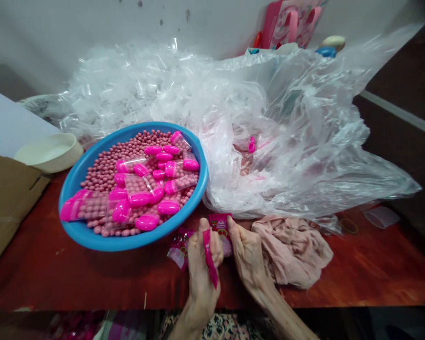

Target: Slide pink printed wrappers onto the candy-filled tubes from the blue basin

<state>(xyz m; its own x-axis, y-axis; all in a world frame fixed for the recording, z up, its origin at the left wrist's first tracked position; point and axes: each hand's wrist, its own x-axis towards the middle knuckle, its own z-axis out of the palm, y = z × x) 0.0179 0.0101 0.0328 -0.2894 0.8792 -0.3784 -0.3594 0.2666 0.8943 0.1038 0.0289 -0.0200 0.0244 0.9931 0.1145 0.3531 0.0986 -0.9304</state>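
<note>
From your left hand [202, 264]: loose packet [179, 248] just beside, 10 o'clock; pink packet [219, 223] at 1. Blue basin [127, 243] at 10 holds pink beads [101, 177] and pink-capped tubes [129, 163]; clear plastic [304, 160] at 1. Your left hand's clamped on a pink strip [209, 259]; right hand [247, 252] pinches the pink packet's edge.

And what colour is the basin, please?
The basin is bright blue, shown best in the head view.

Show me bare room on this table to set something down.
Bare red tabletop lies in front of the blue basin, left of the left hand, and right of the pinkish cloth, in front of the clear plastic piece. Crowded: behind, with plastic bags; centrally, where the right hand touches a pink packet.
</note>
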